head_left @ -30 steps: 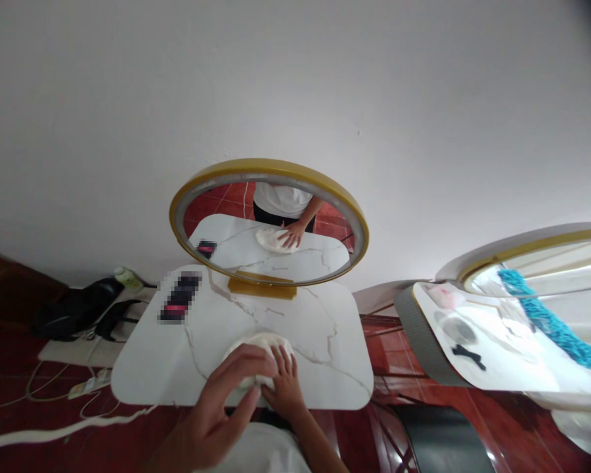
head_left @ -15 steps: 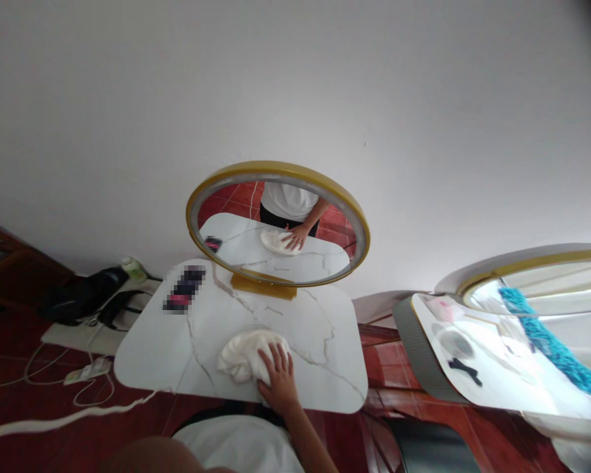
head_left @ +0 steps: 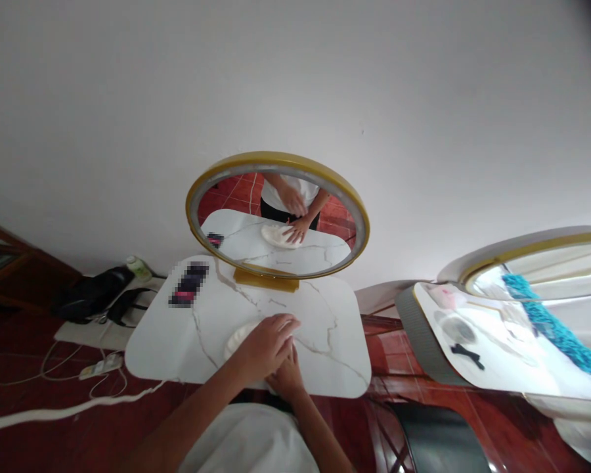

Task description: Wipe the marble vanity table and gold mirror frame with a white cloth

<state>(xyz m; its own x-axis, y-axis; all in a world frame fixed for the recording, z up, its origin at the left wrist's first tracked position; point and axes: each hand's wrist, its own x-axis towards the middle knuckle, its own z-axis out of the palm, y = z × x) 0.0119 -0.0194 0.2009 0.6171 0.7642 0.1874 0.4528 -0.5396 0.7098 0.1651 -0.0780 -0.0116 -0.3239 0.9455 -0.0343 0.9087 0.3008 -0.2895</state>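
Note:
A crumpled white cloth (head_left: pixel 236 337) lies on the white marble-pattern table (head_left: pixel 325 355) near its front edge. My right hand (head_left: pixel 286 377) presses on the cloth's right side and is largely covered by my left hand. My left hand (head_left: pixel 267 339) hovers over the cloth with fingers stretched out and holds nothing. The round gold-framed mirror (head_left: pixel 276 163) at the table's back reflects the left hand raised above the cloth and the right hand flat on it.
A dark phone-like object (head_left: pixel 188 284) lies on the table's back left corner. On the red floor at left are a black bag (head_left: pixel 89 299), a green-capped bottle (head_left: pixel 138 266) and a power strip (head_left: pixel 101 365) with cables. A second table (head_left: pixel 477 368) with a blue duster (head_left: pixel 551 322) stands at right.
My left hand, out of view half a second ago, has come back in over the cloth. My right hand stays on the cloth. The view shifted slightly.

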